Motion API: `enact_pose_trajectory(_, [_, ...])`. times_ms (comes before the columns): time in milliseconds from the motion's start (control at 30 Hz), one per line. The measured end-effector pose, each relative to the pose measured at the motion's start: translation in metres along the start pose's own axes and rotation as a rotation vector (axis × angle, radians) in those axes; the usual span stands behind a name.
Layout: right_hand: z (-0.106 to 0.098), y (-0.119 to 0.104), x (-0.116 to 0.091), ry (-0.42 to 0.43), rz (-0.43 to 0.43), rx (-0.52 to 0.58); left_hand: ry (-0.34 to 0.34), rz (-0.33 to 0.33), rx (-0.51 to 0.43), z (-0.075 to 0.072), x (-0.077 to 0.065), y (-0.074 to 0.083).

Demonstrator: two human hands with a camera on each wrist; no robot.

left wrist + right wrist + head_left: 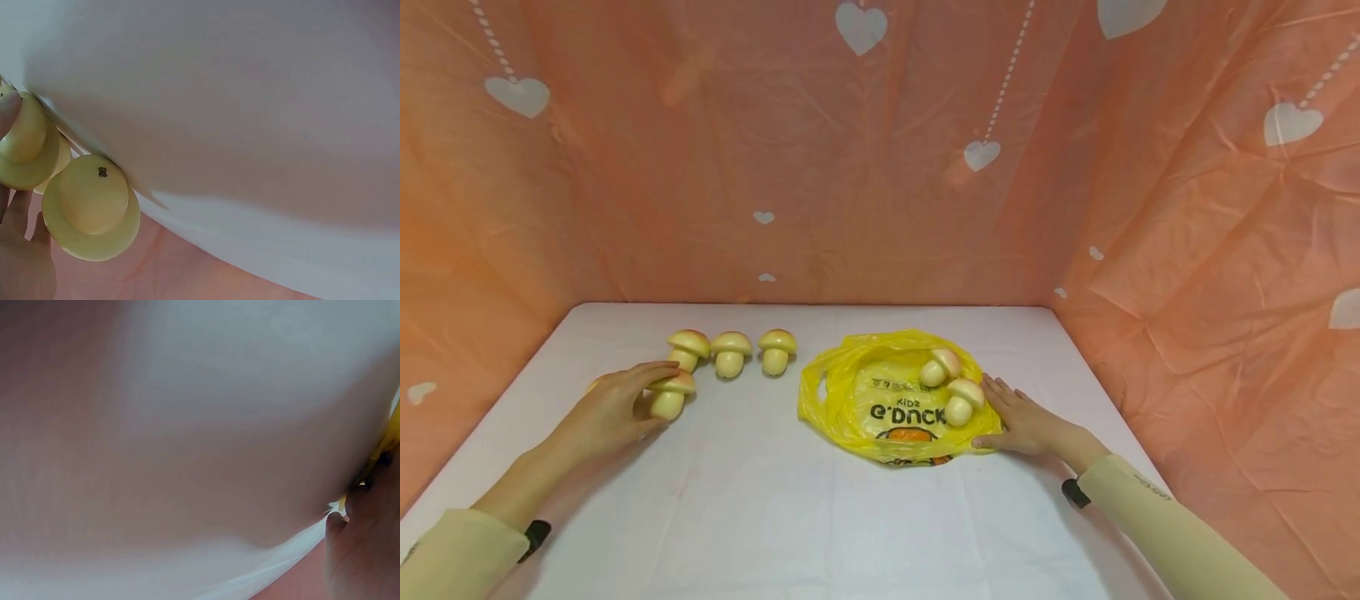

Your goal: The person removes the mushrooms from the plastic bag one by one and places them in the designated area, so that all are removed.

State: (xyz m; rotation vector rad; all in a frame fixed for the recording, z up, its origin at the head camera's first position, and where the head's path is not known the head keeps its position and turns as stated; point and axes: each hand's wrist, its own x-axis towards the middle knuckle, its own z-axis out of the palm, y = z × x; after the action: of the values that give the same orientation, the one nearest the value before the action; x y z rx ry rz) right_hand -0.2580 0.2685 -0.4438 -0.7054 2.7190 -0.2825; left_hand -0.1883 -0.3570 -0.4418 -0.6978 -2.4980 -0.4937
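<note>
My left hand (612, 410) grips a toy mushroom (668, 403) with a pale stem and pinkish-yellow cap, thumb on one side and fingers on the other. The left wrist view shows the thumb against this mushroom (25, 140) and another mushroom (94, 197) close by. A sliver of one more yellowish thing shows behind the hand. My right hand (1028, 423) rests at the right edge of a yellow plastic bag (835, 408), fingers spread and fairly straight. Two mushrooms, an upper one (938, 368) and a lower one (962, 403), lie on the bag near that hand.
Three more mushrooms stand in a row near the table's back left: a left one (688, 348), a middle one (730, 353) and a right one (777, 350). A white cloth covers the table (760, 517). An orange curtain (820, 167) with white hearts surrounds its back and sides.
</note>
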Motion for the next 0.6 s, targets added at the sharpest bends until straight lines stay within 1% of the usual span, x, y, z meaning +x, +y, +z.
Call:
enact_pose_trajectory(133, [0.001, 0.0, 0.0, -0.001, 0.0, 0.0, -0.011, -0.027, -0.002, 0.0, 0.0, 0.002])
enact_pose_trajectory(200, [0.001, 0.001, 0.0, 0.0, -0.002, -0.004, -0.013, -0.027, -0.006, 0.0, -0.001, 0.002])
enact_pose_trajectory(300, [0.002, 0.002, 0.0, 0.003, -0.009, -0.011, -0.006, -0.006, 0.0, 0.0, -0.001, 0.001])
enact_pose_trajectory(433, [0.001, 0.002, 0.0, 0.002, -0.013, -0.012, 0.02, 0.022, -0.01, 0.0, 0.0, 0.003])
enact_pose_trajectory(500, [0.001, 0.002, 0.0, 0.002, -0.011, -0.011, 0.036, 0.021, -0.019, 0.0, 0.003, 0.006])
enact_pose_trajectory(600, [0.001, 0.002, 0.0, 0.004, -0.008, -0.018, 0.057, -0.005, -0.042, 0.001, 0.009, 0.016])
